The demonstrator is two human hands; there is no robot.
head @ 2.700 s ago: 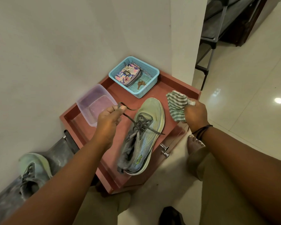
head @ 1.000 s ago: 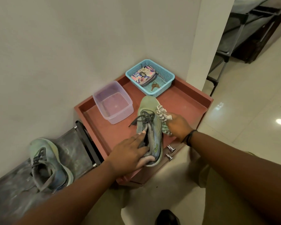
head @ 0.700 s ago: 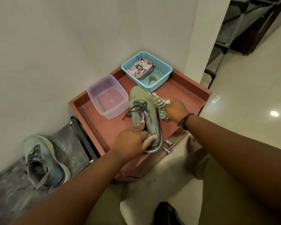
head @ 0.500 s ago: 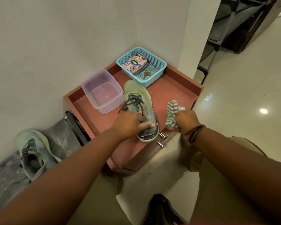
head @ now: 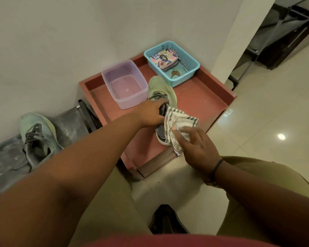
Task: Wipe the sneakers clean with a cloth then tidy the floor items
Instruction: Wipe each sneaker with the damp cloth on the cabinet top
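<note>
The sneaker (head: 161,90) lies on the red surface (head: 202,102), toe toward the blue basket (head: 189,66) and just beside the clear tub (head: 125,84); its heel end sits at the near edge of the surface. The left hand (head: 150,113) rests over the laces and tongue with fingers curled into the collar, pinning the sneaker down; the right hand (head: 194,143) presses the striped cloth (head: 180,122) against the heel side with fingers fairly straight, though whether the thumb pinches the cloth from below is hidden.

Handling, as a judgement: the sneaker is light, with a soft mesh upper that yields under pressure and a firmer foam sole; the collar or the midsole gives the steadiest hold, since the laces slide. The cloth is a limp, ribbed towelling weave; it bunches easily and is best held wadded in the palm.

The tub is thin translucent plastic with rounded corners, likely to skid if knocked; the basket is rigid lattice plastic. A second sneaker (head: 37,132) of the same pale green sits on a dusty grey shelf (head: 5,163), well to the left of the surface.
</note>
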